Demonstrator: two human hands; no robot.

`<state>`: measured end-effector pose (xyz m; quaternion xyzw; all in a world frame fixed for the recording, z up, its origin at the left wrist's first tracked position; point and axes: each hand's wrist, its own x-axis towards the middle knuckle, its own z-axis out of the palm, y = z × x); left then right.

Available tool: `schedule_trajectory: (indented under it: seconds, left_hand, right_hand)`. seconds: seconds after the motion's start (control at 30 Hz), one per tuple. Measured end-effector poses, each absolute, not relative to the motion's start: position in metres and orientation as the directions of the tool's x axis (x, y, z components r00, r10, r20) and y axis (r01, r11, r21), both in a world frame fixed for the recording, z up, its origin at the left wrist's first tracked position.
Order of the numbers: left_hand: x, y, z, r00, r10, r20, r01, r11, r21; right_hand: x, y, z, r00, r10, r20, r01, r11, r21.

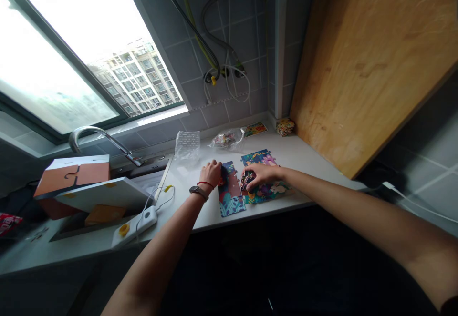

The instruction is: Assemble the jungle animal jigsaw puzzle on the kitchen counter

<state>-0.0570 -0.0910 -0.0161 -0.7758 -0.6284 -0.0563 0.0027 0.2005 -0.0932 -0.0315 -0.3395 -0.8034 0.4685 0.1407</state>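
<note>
From where I stand, two flat, brightly printed puzzle sections, a left section (231, 200) and a right section (266, 193), lie side by side at the lower centre of the frame, near the front edge of the white bench (200, 208). The left hand (210, 174) has its fingers curled down at the upper-left edge of the left section; I can't tell whether they pinch anything. The right hand (261, 175) arches over the right section, thumb and fingers bent around a small clutch of loose pieces (245, 180).

The pieces look like thin card: light, fairly stiff, probably a little slick on the printed face. A loose bunch could fan out and slip, so I'd grip it by opposite edges, thumb against fingertips, gently enough not to crease the tabs. The joined sections seem likely to buckle or part at the seams if lifted by one corner; flat fingers on the face, or a push along the outer edge, should suit them better. Farther back, at the upper centre, a clear bag (226, 139) sits on the bench.
</note>
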Motion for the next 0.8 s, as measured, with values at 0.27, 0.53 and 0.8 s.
schedule_trajectory:
  seconds: [0.27, 0.53, 0.8]
  left_hand:
    - [-0.042, -0.167, -0.003, 0.200, 0.976, -0.092, 0.812, -0.112, 0.573]
    - [0.003, -0.206, -0.034, 0.135, 0.981, -0.140, 0.670, 0.013, 0.742]
    - [0.001, -0.192, -0.025, 0.053, 0.998, 0.014, 0.718, -0.048, 0.694]
  right_hand:
    - [0.214, -0.107, -0.051, -0.635, 0.770, 0.069, 0.103, 0.172, -0.980]
    - [0.217, -0.112, -0.052, -0.599, 0.786, 0.155, -0.009, 0.187, -0.982]
    - [0.219, -0.111, -0.058, -0.519, 0.845, 0.131, -0.197, 0.031, -0.980]
